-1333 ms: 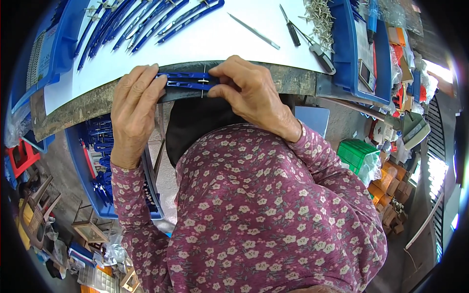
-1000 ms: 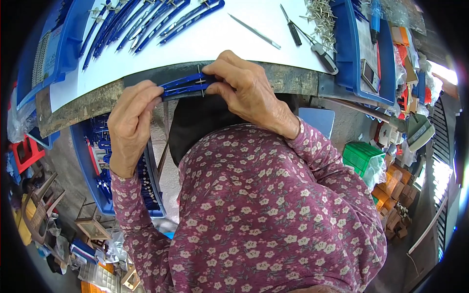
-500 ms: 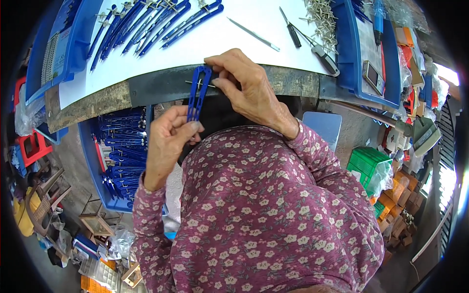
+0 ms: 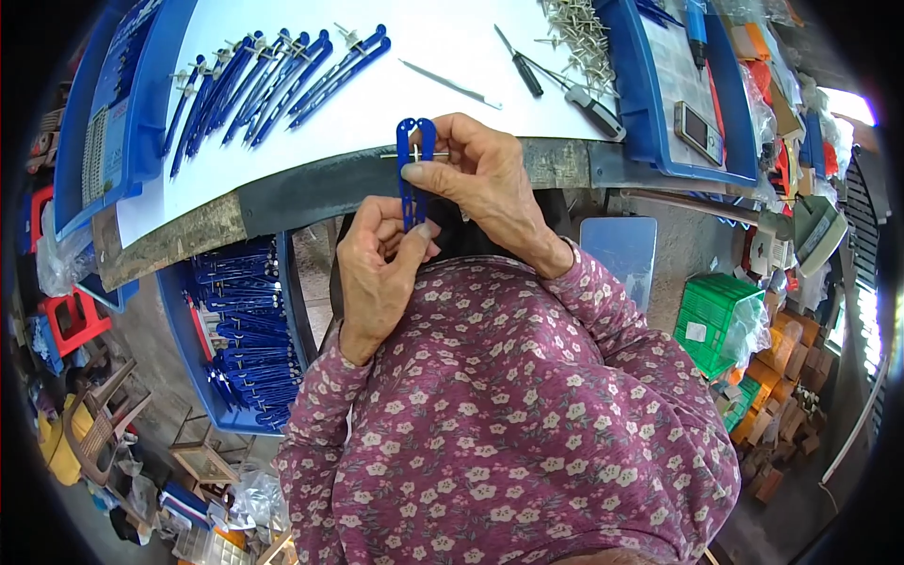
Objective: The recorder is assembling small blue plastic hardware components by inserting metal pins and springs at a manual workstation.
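Between my two hands, just off the table's front edge, stands a pair of slim blue slotted strips (image 4: pixel 406 149) with rounded ends. A thin metal cross-shaped piece (image 4: pixel 416 153) runs across them near the top. My left hand (image 4: pixel 381 268) pinches the lower end of the strips. With thumb and fingers, my right hand (image 4: pixel 490 179) grips the upper part beside the metal piece. Farther off on the white sheet lie several similar blue strips (image 4: pixel 254 89) with metal crosses fitted. A heap of loose metal cross pieces (image 4: pixel 579 42) is at the far right.
On the white table top (image 4: pixel 395 104) lie a tweezer-like metal tool (image 4: pixel 452 83), a thin dark-handled tool (image 4: pixel 525 73) and a grey-handled tool (image 4: pixel 595 111). Blue trays flank it; the right tray (image 4: pixel 650 104) holds a phone (image 4: pixel 699 132). Below left, a blue crate (image 4: pixel 179 330) holds many blue strips.
Both hands and the blue strips have shifted right relative to the table. My right thumb now presses on the strips, where before its fingers were at their top and the metal piece's end.
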Tool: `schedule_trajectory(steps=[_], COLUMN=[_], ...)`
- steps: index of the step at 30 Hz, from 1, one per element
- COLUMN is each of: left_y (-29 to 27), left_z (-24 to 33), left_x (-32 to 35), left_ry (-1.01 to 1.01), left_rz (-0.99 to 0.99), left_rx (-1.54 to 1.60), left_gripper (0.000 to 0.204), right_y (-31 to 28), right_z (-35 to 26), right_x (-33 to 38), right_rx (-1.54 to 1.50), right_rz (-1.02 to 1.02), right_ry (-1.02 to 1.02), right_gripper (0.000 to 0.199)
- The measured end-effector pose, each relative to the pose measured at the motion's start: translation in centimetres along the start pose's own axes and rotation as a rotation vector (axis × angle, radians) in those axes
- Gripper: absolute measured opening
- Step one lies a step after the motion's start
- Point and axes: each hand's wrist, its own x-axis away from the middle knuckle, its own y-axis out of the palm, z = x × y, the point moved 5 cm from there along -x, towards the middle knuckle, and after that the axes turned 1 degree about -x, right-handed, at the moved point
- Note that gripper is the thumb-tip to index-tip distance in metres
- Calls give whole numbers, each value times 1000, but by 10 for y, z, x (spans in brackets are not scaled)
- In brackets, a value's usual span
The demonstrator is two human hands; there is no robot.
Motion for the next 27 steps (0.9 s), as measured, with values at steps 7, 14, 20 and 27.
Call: schedule_trajectory(steps=[7, 14, 20, 27], left_y=[5, 8, 9, 5], left_z=[0, 3, 3, 3], left_x=[-2, -4, -4, -6], left_ry=[75, 7, 35, 13], left_rz=[27, -61, -102, -159], left_rx=[-10, 128, 162, 250], left_gripper=[11, 14, 15, 20], right_y=[0, -3, -3, -2], right_z=[2, 10, 1, -1], right_x=[2, -1, -1, 0], right_rx=[30, -65, -29, -41], right_rz=[94, 42, 44, 59], right_ry=[-64, -17, 5, -93], right_gripper=[26, 33, 35, 27])
